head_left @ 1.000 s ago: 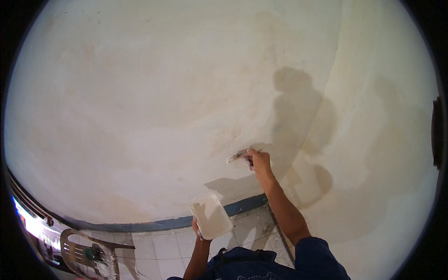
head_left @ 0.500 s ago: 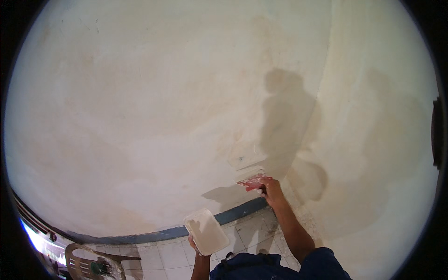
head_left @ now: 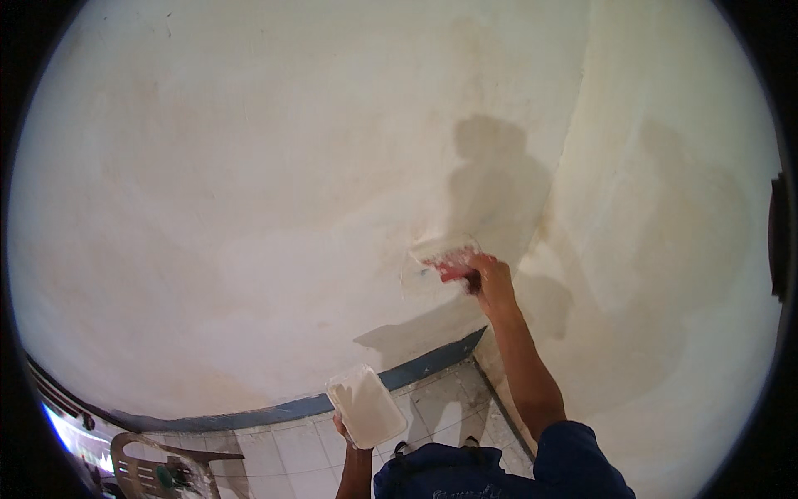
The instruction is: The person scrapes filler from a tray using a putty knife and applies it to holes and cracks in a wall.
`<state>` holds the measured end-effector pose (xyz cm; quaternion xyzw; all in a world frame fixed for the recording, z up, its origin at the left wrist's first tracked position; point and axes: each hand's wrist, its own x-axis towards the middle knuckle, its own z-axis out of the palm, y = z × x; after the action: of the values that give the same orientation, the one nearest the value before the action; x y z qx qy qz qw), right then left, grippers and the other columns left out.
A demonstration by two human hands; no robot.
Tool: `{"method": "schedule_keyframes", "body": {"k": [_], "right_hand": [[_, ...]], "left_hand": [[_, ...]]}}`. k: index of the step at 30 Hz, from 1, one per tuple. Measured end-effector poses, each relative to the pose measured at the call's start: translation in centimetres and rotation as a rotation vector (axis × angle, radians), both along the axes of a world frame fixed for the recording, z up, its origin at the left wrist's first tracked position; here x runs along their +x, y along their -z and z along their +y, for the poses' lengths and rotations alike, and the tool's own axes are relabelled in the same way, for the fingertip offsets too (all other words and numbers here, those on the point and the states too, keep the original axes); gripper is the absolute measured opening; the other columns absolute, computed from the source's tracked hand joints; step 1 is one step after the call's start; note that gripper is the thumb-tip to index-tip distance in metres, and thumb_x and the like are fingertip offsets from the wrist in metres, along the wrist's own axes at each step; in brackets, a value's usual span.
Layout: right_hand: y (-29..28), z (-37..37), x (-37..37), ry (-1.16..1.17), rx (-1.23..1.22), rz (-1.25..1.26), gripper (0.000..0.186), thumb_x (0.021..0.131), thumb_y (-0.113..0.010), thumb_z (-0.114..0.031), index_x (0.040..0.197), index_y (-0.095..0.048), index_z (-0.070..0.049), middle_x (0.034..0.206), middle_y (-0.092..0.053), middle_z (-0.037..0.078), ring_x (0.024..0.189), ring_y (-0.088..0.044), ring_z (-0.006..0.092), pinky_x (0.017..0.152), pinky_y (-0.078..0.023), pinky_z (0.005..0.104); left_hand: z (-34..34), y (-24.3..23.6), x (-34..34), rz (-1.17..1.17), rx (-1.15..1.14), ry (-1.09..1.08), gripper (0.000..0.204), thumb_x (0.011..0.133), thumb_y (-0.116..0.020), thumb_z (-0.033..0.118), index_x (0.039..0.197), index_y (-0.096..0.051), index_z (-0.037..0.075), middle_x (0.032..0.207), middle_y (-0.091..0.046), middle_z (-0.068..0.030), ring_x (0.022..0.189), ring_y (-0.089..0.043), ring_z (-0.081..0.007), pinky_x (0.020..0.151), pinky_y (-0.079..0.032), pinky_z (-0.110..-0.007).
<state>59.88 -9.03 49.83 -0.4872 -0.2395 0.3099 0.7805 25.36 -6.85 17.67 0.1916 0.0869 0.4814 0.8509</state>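
Note:
My right hand [head_left: 492, 281] grips a red putty knife [head_left: 453, 264] smeared with white putty, its wide blade laid against the wall [head_left: 274, 191]. Around the blade the wall bears a wet-looking patch with fine scrape lines. Lower down, my left hand [head_left: 342, 427] holds a pale rectangular tub [head_left: 366, 406] by its left side, tilted so that the off-white putty inside shows. Most of the left hand's fingers are hidden behind the tub.
A second wall [head_left: 657, 274] meets the first in a corner on the right. Along the wall's foot runs a blue-grey skirting band [head_left: 432, 361] above white floor tiles [head_left: 299, 450]. A brown plastic chair [head_left: 137, 470] with a green object on it stands at the lower left.
My right hand has moved the putty knife upward along the wall, with the arm stretched further. The left hand and the tub have stayed nearly in place.

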Motion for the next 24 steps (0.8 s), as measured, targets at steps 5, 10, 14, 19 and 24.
{"method": "schedule_keyframes", "body": {"k": [5,10,14,19,24], "right_hand": [[5.9,-5.1,2.3,-0.059,-0.232,0.086,0.019,0.087,-0.052,-0.012,0.077,-0.063,0.000,0.072,-0.068,0.010,0.046,-0.052,0.0129,0.041,-0.038,0.0240],[6.5,-3.0,9.5,-0.048,-0.263,-0.065,0.017,0.090,-0.053,-0.013,0.085,-0.059,0.003,0.075,-0.069,0.017,0.057,-0.060,0.0172,0.047,-0.047,0.0283],[-3.0,-2.2,11.6,-0.016,-0.142,0.011,0.015,0.090,-0.055,-0.011,0.084,-0.056,0.002,0.077,-0.067,0.018,0.059,-0.061,0.0171,0.048,-0.049,0.0297],[-6.9,-8.9,14.0,-0.009,0.009,-0.073,0.011,0.086,-0.059,-0.011,0.077,-0.057,-0.004,0.073,-0.061,0.007,0.055,-0.053,0.0130,0.048,-0.043,0.0282],[5.4,-13.8,14.3,0.011,-0.194,-0.189,0.013,0.086,-0.060,-0.013,0.081,-0.065,-0.002,0.069,-0.064,0.005,0.056,-0.060,0.0137,0.047,-0.045,0.0289]], "left_hand": [[-4.0,0.5,4.0,0.009,-0.053,-0.002,0.085,0.081,-0.051,0.071,0.145,-0.036,0.017,0.137,-0.048,-0.0181,0.119,-0.051,-0.0429,0.091,-0.048,-0.061],[-8.7,0.4,9.1,0.032,-0.111,-0.040,0.086,0.080,-0.049,0.072,0.146,-0.034,0.017,0.135,-0.049,-0.0200,0.116,-0.053,-0.0430,0.089,-0.049,-0.061],[-11.8,0.8,11.9,-0.026,-0.124,-0.028,0.086,0.080,-0.048,0.073,0.146,-0.033,0.019,0.136,-0.047,-0.0211,0.116,-0.053,-0.0436,0.088,-0.049,-0.061],[-13.4,1.9,14.9,0.005,-0.074,-0.002,0.086,0.081,-0.048,0.073,0.147,-0.032,0.020,0.138,-0.045,-0.0209,0.118,-0.051,-0.0436,0.088,-0.049,-0.062],[-13.6,4.5,14.9,-0.049,-0.231,-0.131,0.087,0.079,-0.050,0.074,0.147,-0.032,0.024,0.140,-0.043,-0.0201,0.120,-0.049,-0.0449,0.088,-0.047,-0.066]]}}
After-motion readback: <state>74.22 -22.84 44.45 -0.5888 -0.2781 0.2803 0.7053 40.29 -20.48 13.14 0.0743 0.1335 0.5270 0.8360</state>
